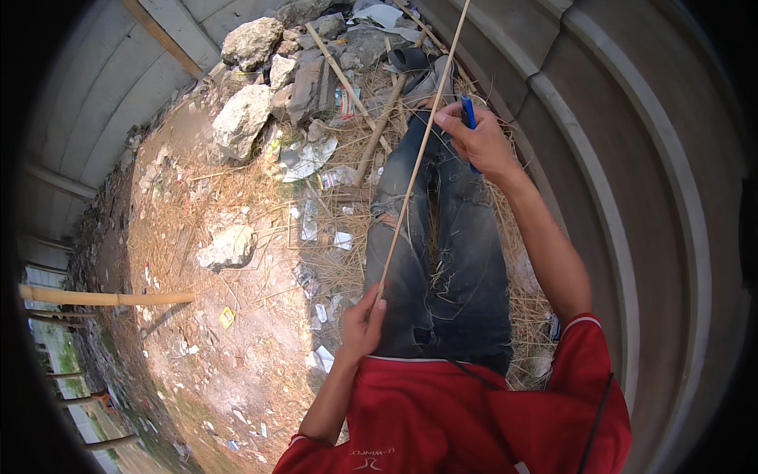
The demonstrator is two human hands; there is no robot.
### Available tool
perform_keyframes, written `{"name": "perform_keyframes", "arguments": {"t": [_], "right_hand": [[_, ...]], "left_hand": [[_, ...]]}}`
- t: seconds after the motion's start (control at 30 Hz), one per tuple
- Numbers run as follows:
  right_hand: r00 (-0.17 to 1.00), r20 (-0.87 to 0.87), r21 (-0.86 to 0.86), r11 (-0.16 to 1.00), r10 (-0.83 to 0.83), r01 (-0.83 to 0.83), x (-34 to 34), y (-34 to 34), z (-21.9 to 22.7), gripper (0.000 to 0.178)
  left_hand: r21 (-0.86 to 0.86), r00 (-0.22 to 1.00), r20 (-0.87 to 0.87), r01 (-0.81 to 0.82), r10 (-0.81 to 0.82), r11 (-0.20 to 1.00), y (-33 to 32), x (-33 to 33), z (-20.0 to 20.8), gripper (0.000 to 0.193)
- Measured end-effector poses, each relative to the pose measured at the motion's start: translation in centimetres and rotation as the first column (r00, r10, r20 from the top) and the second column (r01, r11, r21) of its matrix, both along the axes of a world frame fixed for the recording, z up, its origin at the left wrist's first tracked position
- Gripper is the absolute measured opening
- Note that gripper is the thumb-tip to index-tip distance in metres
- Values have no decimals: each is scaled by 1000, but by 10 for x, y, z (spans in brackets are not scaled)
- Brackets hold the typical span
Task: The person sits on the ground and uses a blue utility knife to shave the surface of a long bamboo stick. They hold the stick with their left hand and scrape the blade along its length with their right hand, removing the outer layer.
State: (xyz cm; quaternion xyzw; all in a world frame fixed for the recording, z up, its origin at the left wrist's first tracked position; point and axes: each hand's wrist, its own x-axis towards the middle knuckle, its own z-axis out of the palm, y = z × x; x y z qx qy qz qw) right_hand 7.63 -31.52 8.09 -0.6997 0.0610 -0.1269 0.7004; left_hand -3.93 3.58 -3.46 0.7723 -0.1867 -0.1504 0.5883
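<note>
A long, thin bamboo strip runs slantwise above my outstretched legs, from my lap up past the top of the picture. Near its lower end, my left hand is closed round it, thumb along the strip. Farther up, my right hand is closed on a slim blue box cutter, whose blade I cannot make out. The thumb and forefinger of that hand are at the strip and seem to touch it. Torn dark jeans cover my legs beneath.
Corrugated metal sheeting rises close on my right. Pale rocks and loose bamboo sticks lie beyond my feet and to the left. A bamboo pole juts in at left. Straw and litter cover the ground.
</note>
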Motion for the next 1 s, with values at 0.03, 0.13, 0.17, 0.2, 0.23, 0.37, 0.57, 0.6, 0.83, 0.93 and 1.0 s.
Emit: {"name": "perform_keyframes", "arguments": {"t": [0.03, 0.13, 0.17, 0.2, 0.23, 0.37, 0.57, 0.6, 0.83, 0.93, 1.0], "right_hand": [[999, -1, 57, 997, 43, -43, 0, -1, 3, 25], [998, 26, 40, 998, 53, -54, 1, 2, 10, 27], [999, 44, -44, 999, 30, -28, 3, 4, 11, 28], [998, 63, -125, 992, 9, -1, 5, 6, 12, 29], [991, 135, -178, 983, -25, 49, 7, 7, 13, 31], [995, 92, -32, 999, -39, 42, 8, -14, 24, 31], [982, 162, 131, 989, -93, 71, 9, -32, 50, 23], [978, 182, 152, 986, -103, 75, 10, -39, 53, 23], [919, 325, 277, 952, -221, 130, 18, -72, 74, 23], [902, 334, 229, 952, -275, 206, 15, -73, 82, 24], [903, 317, 164, 954, -290, 249, 12, -66, 84, 23]], "left_hand": [[-9, 1000, -11, 2, -2, 1000, 2, 2, 1, 35], [-25, 1000, 12, 2, -2, 1000, 15, 3, -1, 36], [-22, 998, 60, -8, 9, 1000, 18, 2, -8, 36], [2, 997, 81, -8, 8, 1000, 23, -2, -13, 36], [24, 995, 102, -8, 6, 1000, 26, -5, -17, 36], [166, 993, 111, 18, -37, 986, 36, -18, -22, 36], [284, 943, 330, -47, -52, 958, 75, -22, -64, 28], [349, 955, 290, -51, -56, 936, 81, -21, -62, 27], [545, 941, 337, -160, -40, 823, 113, -22, -82, 18], [576, 909, 415, -230, -38, 784, 128, -27, -110, 17], [639, 918, 393, -235, -48, 732, 133, -29, -119, 17]]}}
